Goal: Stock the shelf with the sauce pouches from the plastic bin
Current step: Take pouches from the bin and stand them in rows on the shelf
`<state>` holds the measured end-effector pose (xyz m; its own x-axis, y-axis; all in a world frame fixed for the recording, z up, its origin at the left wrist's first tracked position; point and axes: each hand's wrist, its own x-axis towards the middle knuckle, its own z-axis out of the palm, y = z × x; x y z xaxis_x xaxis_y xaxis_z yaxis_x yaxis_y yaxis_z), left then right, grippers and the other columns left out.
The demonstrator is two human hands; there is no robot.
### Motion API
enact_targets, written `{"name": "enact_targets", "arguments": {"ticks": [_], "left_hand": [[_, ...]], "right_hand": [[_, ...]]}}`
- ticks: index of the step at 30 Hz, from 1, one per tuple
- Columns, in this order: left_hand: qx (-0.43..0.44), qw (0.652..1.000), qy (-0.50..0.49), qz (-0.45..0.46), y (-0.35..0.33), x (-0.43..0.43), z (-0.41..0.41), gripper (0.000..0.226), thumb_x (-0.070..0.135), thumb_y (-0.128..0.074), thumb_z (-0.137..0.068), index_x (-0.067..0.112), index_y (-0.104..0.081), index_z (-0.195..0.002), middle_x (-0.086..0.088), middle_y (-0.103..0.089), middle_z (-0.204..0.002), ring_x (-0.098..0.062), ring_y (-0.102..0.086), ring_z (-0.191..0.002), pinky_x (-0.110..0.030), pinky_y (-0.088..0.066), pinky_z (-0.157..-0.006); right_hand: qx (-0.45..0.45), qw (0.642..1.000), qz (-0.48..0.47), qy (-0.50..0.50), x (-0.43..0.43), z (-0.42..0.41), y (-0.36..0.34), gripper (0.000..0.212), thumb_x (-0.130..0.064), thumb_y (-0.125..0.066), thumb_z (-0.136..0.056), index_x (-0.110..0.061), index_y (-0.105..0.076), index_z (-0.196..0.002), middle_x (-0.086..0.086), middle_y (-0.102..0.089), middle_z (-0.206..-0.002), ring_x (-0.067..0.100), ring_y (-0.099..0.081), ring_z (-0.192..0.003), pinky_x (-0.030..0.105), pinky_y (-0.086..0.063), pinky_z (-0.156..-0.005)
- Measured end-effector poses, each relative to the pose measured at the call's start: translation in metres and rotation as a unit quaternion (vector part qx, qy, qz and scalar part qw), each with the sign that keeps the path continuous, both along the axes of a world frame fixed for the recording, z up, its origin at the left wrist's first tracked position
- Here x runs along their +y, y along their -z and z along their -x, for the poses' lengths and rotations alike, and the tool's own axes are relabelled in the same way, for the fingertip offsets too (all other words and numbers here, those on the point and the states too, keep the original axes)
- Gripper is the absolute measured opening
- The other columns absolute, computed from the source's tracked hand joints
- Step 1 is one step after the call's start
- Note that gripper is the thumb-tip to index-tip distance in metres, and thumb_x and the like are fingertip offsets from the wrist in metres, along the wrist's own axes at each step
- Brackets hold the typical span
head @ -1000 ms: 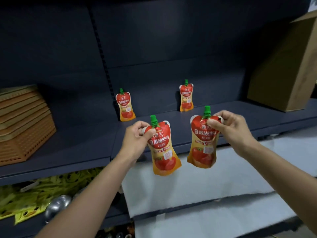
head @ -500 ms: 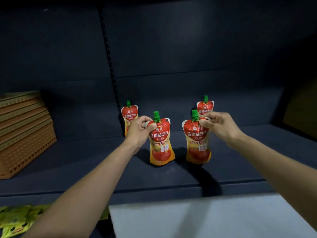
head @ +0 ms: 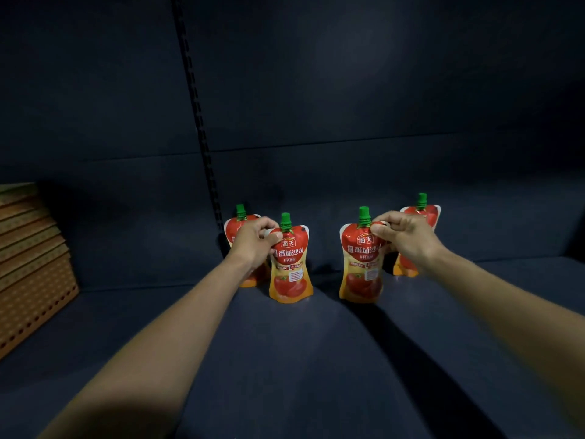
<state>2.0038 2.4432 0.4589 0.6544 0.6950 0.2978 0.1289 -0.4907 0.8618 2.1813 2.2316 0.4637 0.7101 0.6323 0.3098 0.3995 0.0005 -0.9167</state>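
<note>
Four pouches [head: 290,264] upright | dark blue shelf [head: 285,359] | orange baskets [head: 31,264] stacked left

Glossy plastic pouches [head: 290,267] stand on a matt dark shelf [head: 285,359]

On the shelf [head: 285,359], right of the basket stack [head: 31,264]: front-left pouch [head: 289,270], then front-right pouch [head: 361,274]. Rear-left pouch [head: 233,224] and rear-right pouch [head: 429,213] stand just behind them.
</note>
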Motion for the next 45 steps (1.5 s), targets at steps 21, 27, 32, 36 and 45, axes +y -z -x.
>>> {"name": "enact_targets", "arguments": {"ticks": [21,27,32,36,45], "left_hand": [[0.1,0.978,-0.055,-0.173,-0.006,0.042,-0.043,0.011,0.014,-0.058,-0.096,0.021,-0.058,-0.087,-0.007,-0.07,-0.092,-0.023,-0.068,-0.083,-0.042,-0.058,-0.078],[0.136,0.965,-0.069,-0.213,-0.01,0.041,-0.041,0.023,0.01,-0.06,-0.095,0.014,-0.061,-0.118,-0.006,-0.066,-0.118,-0.023,-0.063,-0.106,-0.039,-0.055,-0.089],[0.144,0.951,-0.071,-0.264,-0.015,0.038,-0.038,0.047,0.008,-0.063,-0.092,0.015,-0.048,-0.136,-0.006,-0.057,-0.135,-0.021,-0.053,-0.125,-0.035,-0.047,-0.102],[0.165,0.929,-0.084,-0.322,-0.011,0.022,-0.03,0.065,0.023,-0.063,-0.093,0.018,-0.031,-0.149,-0.004,-0.041,-0.148,-0.021,-0.034,-0.138,-0.034,-0.034,-0.111],[0.14,0.921,-0.033,-0.361,0.04,-0.073,-0.004,0.068,0.056,-0.04,-0.096,0.023,-0.024,-0.153,0.004,-0.027,-0.159,-0.016,-0.019,-0.148,-0.037,-0.012,-0.122]], "right_hand": [[0.051,0.999,0.0,-0.009,0.097,-0.031,0.01,0.01,-0.007,-0.059,-0.092,-0.012,-0.063,-0.084,0.008,-0.065,-0.092,0.018,-0.062,-0.087,0.025,-0.054,-0.063],[0.042,0.999,0.027,0.016,0.101,-0.033,0.011,0.013,-0.006,-0.058,-0.093,-0.01,-0.06,-0.105,0.006,-0.062,-0.1,0.013,-0.06,-0.087,0.024,-0.053,-0.063],[-0.004,0.997,0.073,0.04,0.103,-0.033,0.018,0.041,-0.011,-0.063,-0.09,-0.016,-0.05,-0.128,0.01,-0.056,-0.127,0.025,-0.056,-0.115,0.044,-0.052,-0.095],[-0.058,0.99,0.11,0.074,0.092,-0.021,0.023,0.06,-0.017,-0.064,-0.09,-0.019,-0.036,-0.143,0.011,-0.048,-0.141,0.026,-0.048,-0.128,0.044,-0.043,-0.106],[-0.191,0.961,0.161,0.118,-0.015,0.039,0.066,0.061,-0.035,-0.056,-0.093,-0.025,-0.03,-0.147,0.0,-0.03,-0.153,0.02,-0.03,-0.14,0.045,-0.036,-0.11]]}}
